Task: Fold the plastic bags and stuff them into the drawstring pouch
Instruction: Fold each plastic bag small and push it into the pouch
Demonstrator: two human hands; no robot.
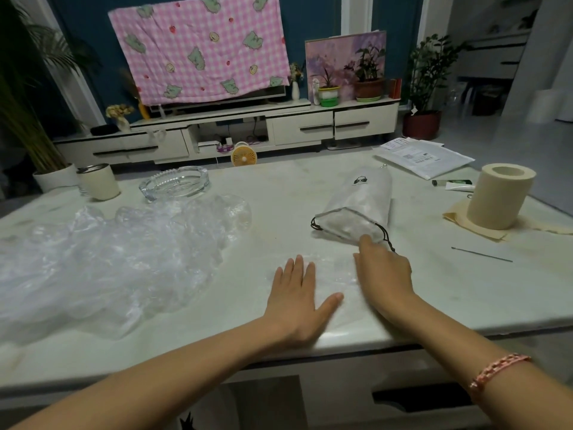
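Pouch: the pouch [359, 206] is laid on the table [279, 193] with its mouth turned toward the person; it looks bulged, and crumpled plastic can be made out through its wall.
Bag in hand: one clear bag [333, 274] is spread flat just in front of the pouch mouth, near the table edge.
Left hand: the left hand [297, 301] is held released, with straight fingers pressed flat on the bag, in front and left of the pouch.
Right hand: the right hand [383, 274] is placed at the pouch mouth beside the cord [385, 234]; whether anything is grasped cannot be told, since the fingers are blurred.
Pile: a loose pile [108, 252] of clear bags is left well to the left of the pouch, unfolded.
Done: some bags are judged to be stuffed already.
Left: the flat bag is not yet folded, and most of the pile is judged to remain, so the task is taken to be less than half done.
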